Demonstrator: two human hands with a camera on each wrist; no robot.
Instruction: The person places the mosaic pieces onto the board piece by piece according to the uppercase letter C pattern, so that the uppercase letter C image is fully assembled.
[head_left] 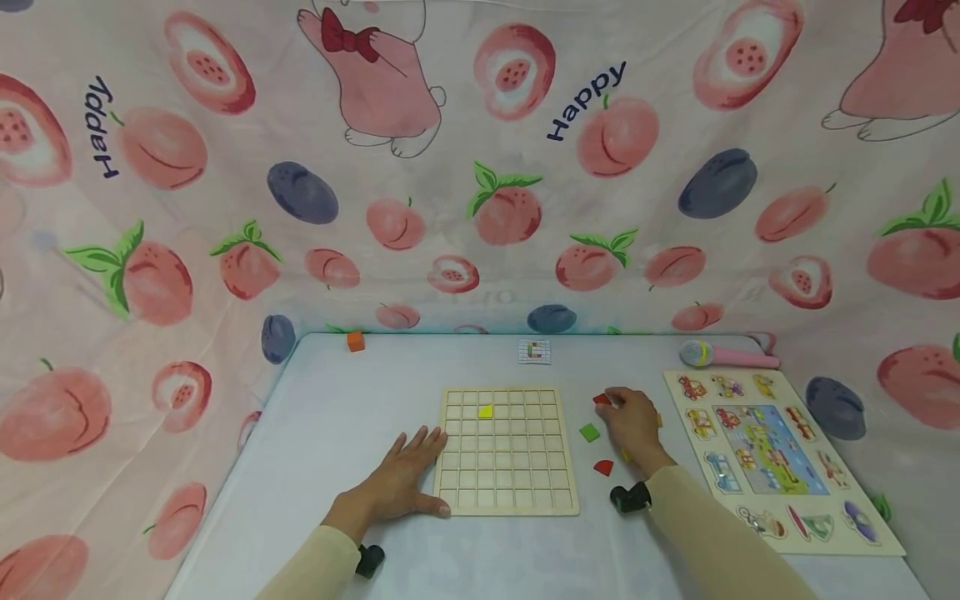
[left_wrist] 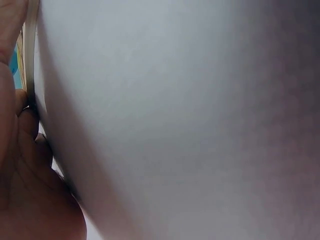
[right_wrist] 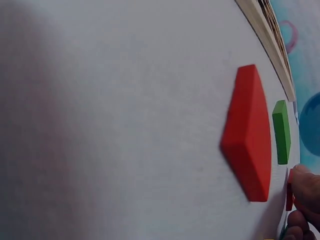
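Orange block (head_left: 356, 342) beyond the left hand, on its far left. Left hand (head_left: 405, 475) flat, fingers straight and spread, fingertips and thumb at the left edge of the grid board (head_left: 498, 454). Board lies between the hands, nearly square, so no clear long axis; a yellow square (head_left: 486, 412) sits in one far cell. Picture card (head_left: 535, 352) past the board, beyond both hands. Just left of the right hand (head_left: 636, 427): a green tile (head_left: 590, 432); nearer the person, a loose red wedge (head_left: 603, 468). Right hand pinches a red piece (head_left: 601, 399) between thumb and fingers, at its left side; its long axis is covered, and whether it is lifted cannot be told. Key relation: the board's right edge lies leftward of that piece, the right hand being the nearer. Right of that hand: toy microphone (head_left: 738, 357), farther out, and picture puzzle (head_left: 817, 543). Right wrist view adds the loose wedge's thick side and the thumb against the pinched piece; left wrist view gives mostly bare tabletop (left_wrist: 150, 100); only the head view shows the yellow square.
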